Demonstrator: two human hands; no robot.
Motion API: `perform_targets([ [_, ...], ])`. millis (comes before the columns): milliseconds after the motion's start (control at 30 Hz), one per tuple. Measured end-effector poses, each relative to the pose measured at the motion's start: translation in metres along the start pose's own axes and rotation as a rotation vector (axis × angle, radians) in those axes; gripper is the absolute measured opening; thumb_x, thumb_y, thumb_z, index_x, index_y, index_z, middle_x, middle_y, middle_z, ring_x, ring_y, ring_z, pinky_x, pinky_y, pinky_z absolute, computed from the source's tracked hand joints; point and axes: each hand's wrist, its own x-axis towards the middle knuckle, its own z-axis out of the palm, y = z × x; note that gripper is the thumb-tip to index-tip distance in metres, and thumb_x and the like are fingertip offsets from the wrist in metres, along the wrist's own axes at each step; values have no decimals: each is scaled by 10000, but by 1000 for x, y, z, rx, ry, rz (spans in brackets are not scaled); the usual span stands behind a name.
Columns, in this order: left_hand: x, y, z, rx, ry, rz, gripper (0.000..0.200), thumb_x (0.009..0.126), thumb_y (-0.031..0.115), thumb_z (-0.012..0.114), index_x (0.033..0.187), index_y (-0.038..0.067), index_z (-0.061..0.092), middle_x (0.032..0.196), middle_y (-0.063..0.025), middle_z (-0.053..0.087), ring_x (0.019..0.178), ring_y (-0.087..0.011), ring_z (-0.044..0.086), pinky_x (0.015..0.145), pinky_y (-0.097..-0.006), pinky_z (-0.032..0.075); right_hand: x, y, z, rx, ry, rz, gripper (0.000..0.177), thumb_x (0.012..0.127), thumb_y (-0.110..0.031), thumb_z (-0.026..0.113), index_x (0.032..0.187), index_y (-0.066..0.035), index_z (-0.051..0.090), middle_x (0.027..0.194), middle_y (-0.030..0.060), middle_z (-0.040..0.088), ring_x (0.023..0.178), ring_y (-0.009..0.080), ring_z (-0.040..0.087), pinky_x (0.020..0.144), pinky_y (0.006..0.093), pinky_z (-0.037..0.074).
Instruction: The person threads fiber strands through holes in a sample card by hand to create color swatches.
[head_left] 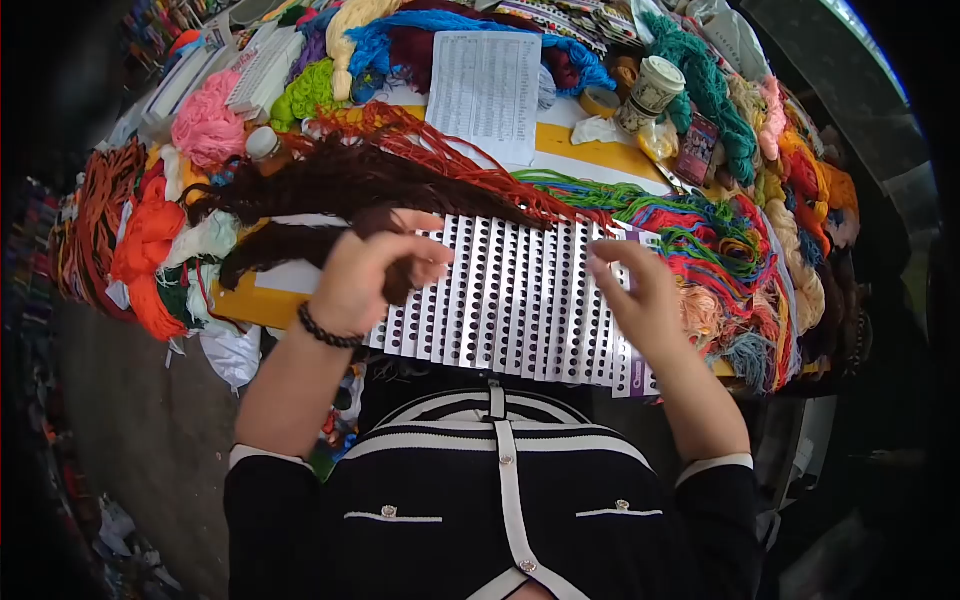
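Long white cards with rows of punched holes (500, 300) lie side by side at the table's front edge, overlapping. Over their left part reaches my left hand (370, 265), its fingers curled around a hank of dark brown thread (400, 285) that hangs below the palm. My right hand (640, 290) is above the cards' right end, thumb and forefinger close together; anything between them is too small to make out. More dark brown thread (340, 175) stretches behind the cards, beside rust-red thread (430, 138).
Behind the cards lies a printed sheet (485, 90). Multicoloured thread (715, 235) spreads at right, with a patterned cup (655, 88) and a tape roll (600, 100) farther back. Orange-red hanks (148, 250), pink yarn (208, 120) and a small jar (265, 147) are at left.
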Motion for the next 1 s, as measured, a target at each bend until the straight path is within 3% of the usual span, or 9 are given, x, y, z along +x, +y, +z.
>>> perform_targets([
  [67, -8, -2, 31, -304, -54, -148, 390, 881, 49, 414, 1268, 0, 406, 958, -197, 639, 675, -184, 631, 642, -299, 523, 8, -22, 29, 475, -271, 160, 400, 946, -339, 415, 1009, 0, 617, 988, 125, 636, 920, 217, 595, 839, 346, 440],
  [167, -18, -7, 34, -355, -220, -144, 506, 876, 52, 425, 1365, 10, 300, 958, -215, 646, 622, -184, 639, 596, -268, 523, 19, -37, 80, 1100, -687, 347, 666, 958, -526, 182, 1012, -10, 600, 931, 89, 629, 886, 189, 582, 838, 320, 415],
  [233, -24, -9, 30, -343, -218, -148, 538, 867, 44, 427, 1381, 8, 272, 940, -209, 651, 626, -174, 638, 585, -253, 518, 20, -50, 96, 1332, -822, 262, 675, 954, -536, 161, 1034, -11, 577, 901, 81, 618, 855, 186, 561, 863, 327, 397],
  [300, -29, -12, 25, -201, -162, -144, 544, 857, 39, 423, 1379, 1, 273, 914, -206, 656, 624, -165, 636, 567, -238, 511, 19, -66, 101, 1453, -735, 434, 551, 977, -428, 262, 1125, 26, 537, 904, 81, 613, 790, 178, 558, 843, 329, 410],
  [367, -33, -17, 19, -93, -146, -122, 554, 850, 22, 419, 1383, -2, 267, 1001, -190, 636, 617, -153, 628, 547, -217, 503, 20, -67, 105, 1431, -655, 478, 358, 954, -258, 435, 1132, 33, 545, 929, 77, 615, 778, 148, 557, 808, 282, 423],
  [467, -35, -21, 17, 80, -75, -70, 575, 846, -9, 416, 1396, 0, 245, 1198, -130, 533, 682, -125, 617, 546, -206, 503, 21, -67, 106, 1289, -613, 395, 227, 886, -105, 557, 1063, 34, 589, 904, 59, 625, 742, 96, 546, 716, 217, 429],
  [667, -35, -23, 19, 158, -120, -105, 579, 835, -12, 440, 1388, -5, 266, 1178, -104, 540, 659, -122, 606, 553, -220, 508, 21, -62, 106, 1142, -572, 337, 115, 859, -63, 600, 933, 20, 628, 803, 28, 628, 637, 43, 508, 575, 178, 394],
  [867, -35, -20, 16, -170, -116, -146, 549, 818, -18, 456, 1352, -36, 326, 1225, -123, 517, 681, -136, 612, 563, -233, 517, 16, -65, 101, 1199, -411, 337, 105, 870, -46, 583, 935, 27, 623, 844, 44, 636, 708, 71, 572, 647, 186, 460],
  [1000, -36, -20, 21, -138, -68, -87, 508, 821, -22, 457, 1321, -47, 371, 1207, -126, 530, 692, -138, 611, 567, -235, 518, 17, -66, 97, 1166, -417, 371, 119, 873, -53, 580, 947, 31, 621, 864, 56, 641, 776, 96, 602, 737, 215, 489],
])
